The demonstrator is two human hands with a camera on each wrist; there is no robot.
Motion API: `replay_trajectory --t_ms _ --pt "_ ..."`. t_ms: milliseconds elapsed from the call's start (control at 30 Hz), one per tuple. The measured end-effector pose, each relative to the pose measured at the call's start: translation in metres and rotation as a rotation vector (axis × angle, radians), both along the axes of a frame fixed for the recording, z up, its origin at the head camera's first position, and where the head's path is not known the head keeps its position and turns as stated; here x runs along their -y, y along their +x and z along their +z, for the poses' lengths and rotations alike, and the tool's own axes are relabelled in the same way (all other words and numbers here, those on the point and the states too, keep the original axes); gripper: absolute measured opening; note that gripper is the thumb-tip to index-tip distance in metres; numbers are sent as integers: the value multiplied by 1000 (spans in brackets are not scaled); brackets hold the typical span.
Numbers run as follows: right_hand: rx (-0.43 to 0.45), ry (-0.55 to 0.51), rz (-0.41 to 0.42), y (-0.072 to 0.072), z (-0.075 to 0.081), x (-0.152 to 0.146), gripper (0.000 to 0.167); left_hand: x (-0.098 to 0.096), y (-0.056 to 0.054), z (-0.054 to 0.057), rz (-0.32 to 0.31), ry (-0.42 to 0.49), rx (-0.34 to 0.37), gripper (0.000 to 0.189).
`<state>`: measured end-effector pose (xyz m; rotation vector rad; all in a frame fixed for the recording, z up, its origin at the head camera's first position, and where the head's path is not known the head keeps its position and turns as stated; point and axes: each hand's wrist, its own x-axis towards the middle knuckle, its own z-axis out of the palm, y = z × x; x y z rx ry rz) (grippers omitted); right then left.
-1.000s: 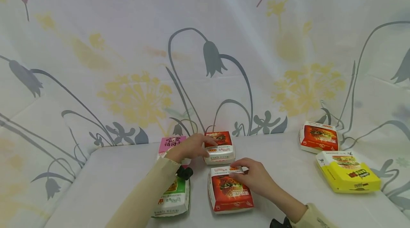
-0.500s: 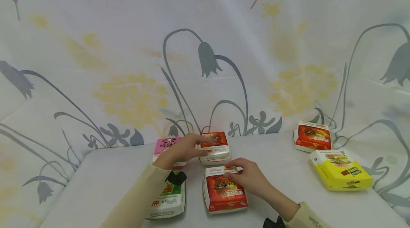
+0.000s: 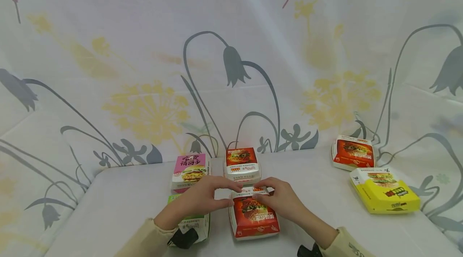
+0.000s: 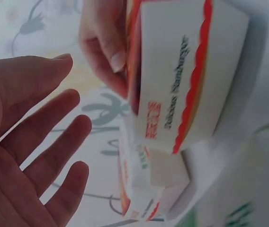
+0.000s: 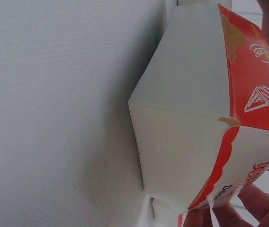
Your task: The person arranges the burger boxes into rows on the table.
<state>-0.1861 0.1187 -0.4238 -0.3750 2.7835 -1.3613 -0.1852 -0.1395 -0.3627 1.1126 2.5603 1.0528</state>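
A red-and-white burger box (image 3: 255, 219) lies in the middle front of the table. My right hand (image 3: 283, 202) holds it by its right and far part, thumb over the lid; fingers show at its side in the right wrist view. My left hand (image 3: 197, 200) hovers at its left with thumb and fingers spread, a gap from the box in the left wrist view. Behind it sits a second red-and-white burger box (image 3: 241, 166). To the left lie a pink-and-white burger box (image 3: 189, 168) and a green-and-white burger box (image 3: 197, 225), partly hidden by my left hand.
At the right of the table another red burger box (image 3: 352, 152) stands near the back, with a yellow burger box (image 3: 385, 192) in front of it. A floral cloth (image 3: 231, 68) hangs behind the white table surface (image 3: 307, 180).
My left hand has let go of the rear red box and drawn back toward the front red box, uncovering the pink box. My right hand has stayed on the front box.
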Motion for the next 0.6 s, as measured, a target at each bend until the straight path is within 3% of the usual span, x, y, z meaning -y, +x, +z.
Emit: replay_trajectory --t_ms 267,600 --pt "0 -10 -2 0 3 2 30 3 19 -11 30 20 56 33" --pt "-3 13 -16 3 3 3 29 -9 30 -23 65 -53 45 46"
